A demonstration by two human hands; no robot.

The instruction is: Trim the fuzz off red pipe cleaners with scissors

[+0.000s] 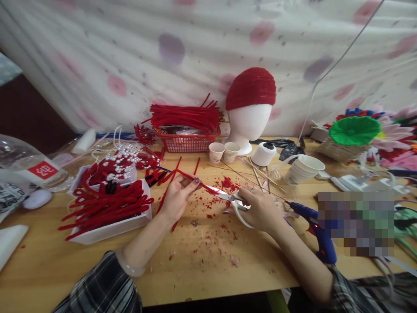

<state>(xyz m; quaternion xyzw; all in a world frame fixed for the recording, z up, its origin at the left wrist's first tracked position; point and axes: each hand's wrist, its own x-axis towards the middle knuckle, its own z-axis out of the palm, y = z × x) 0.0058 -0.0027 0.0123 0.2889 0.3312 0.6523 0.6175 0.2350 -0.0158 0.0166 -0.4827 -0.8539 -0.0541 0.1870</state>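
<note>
Pinched in my left hand [177, 195] is a red pipe cleaner [185, 174], its tip pointing right toward the scissors. My right hand [262, 208] grips white-handled scissors [224, 196], whose blades meet the end of the pipe cleaner; whether they cut into it I cannot tell. Red fluff clippings [230, 183] are heaped behind the blades and scattered over the table below. More red pipe cleaners [161, 202] lie loose beside and beneath my left hand.
A white box [110, 232] of bent red pipe cleaners stands at left, near a plastic bottle [35, 163]. Behind are a red basket [192, 142], paper cups [216, 153], and a foam head [250, 117]. A blue glue gun [321, 234] lies right of my right hand.
</note>
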